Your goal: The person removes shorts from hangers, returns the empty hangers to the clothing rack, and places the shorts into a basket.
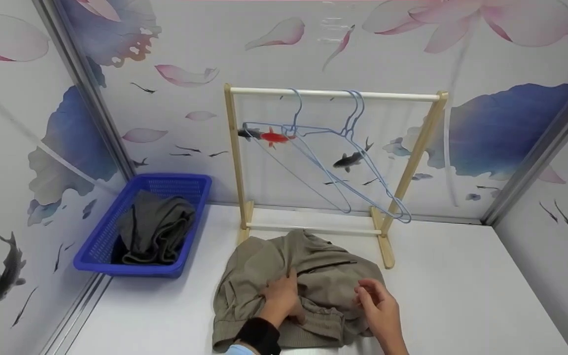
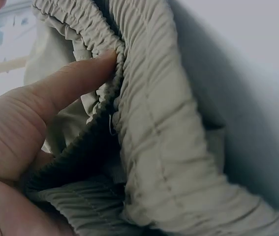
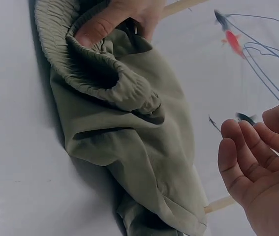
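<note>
A pair of olive-khaki pants (image 1: 333, 288) with a gathered elastic waistband (image 2: 154, 113) lies bunched on the white table, waistband toward me. A dark zip line crosses its upper side. My left hand (image 1: 283, 296) holds the waistband at its opening; in the left wrist view the thumb presses the gathered edge, while the other fingers are mostly hidden by cloth. My right hand (image 1: 380, 308) hovers by the right side of the pants, fingers loosely bent and holding nothing. The right wrist view shows this hand (image 3: 262, 167) apart from the cloth.
Behind the pants stands a wooden rack (image 1: 237, 162) with a white bar (image 1: 392, 95), carrying several blue wire hangers (image 1: 323, 170). A blue basket (image 1: 197, 207) at the left holds a dark grey-green garment (image 1: 153, 224). Printed wall panels enclose the table (image 1: 461, 286).
</note>
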A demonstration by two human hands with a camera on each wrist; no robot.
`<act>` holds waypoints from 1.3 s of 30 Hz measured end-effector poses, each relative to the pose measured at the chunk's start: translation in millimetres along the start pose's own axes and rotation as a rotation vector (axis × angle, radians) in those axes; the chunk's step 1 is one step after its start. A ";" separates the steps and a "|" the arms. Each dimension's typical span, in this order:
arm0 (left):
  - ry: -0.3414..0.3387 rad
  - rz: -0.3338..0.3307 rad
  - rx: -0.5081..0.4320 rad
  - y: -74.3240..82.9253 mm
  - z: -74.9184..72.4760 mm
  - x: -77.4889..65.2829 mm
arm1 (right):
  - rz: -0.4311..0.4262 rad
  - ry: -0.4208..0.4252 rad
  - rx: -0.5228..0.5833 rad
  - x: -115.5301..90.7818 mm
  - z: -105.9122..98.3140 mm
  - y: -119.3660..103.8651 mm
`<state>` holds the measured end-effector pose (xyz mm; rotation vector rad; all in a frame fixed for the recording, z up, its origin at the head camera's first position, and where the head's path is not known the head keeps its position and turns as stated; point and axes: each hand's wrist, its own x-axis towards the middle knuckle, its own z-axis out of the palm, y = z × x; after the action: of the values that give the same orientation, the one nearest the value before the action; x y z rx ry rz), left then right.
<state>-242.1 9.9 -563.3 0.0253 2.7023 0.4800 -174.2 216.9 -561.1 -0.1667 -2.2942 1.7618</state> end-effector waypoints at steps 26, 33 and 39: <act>0.501 0.424 -0.259 -31.4 -3.2 -23.0 | -0.097 -0.038 -0.071 8.1 19.3 -7.5; 0.625 0.535 -0.507 -30.6 -28.3 -22.8 | -0.112 -0.024 -0.026 9.6 17.3 -12.5; 0.698 0.563 -0.698 -29.8 -48.3 -27.4 | -0.109 -0.010 -0.021 10.9 16.9 -16.6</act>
<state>-233.9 -36.3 -521.2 0.5151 2.9547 1.8716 -188.2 199.2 -547.9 -0.0361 -2.2834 1.6890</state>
